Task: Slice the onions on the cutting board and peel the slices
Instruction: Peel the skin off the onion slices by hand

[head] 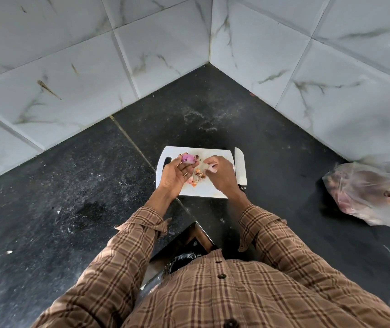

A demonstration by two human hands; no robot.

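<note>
Two bare hands work above a white cutting board (203, 190) that lies on the dark speckled worktop (71, 185) in the middle of the frame, where two marble-patterned tiled walls (71, 67) meet in a corner. Left of centre, the left hand (177, 174) is turned palm up, its fingertips closed round a purple onion piece (187, 158) held over the far part of the board. Just right of it, the right hand (220, 172) is curled palm down and pinches a pale pink strip of onion skin (211, 168) between thumb and fingers. Between the hands, brown and orange peel scraps (197, 176) lie on the board. A knife (240, 167) rests along the board's right edge, blade pointing toward the walls, handle mostly hidden behind the right wrist. At the right edge of the frame a clear plastic bag (369, 192) sits on the worktop, its contents too blurred to tell. Brown checked shirt sleeves (272, 235) fill the lower frame.
</note>
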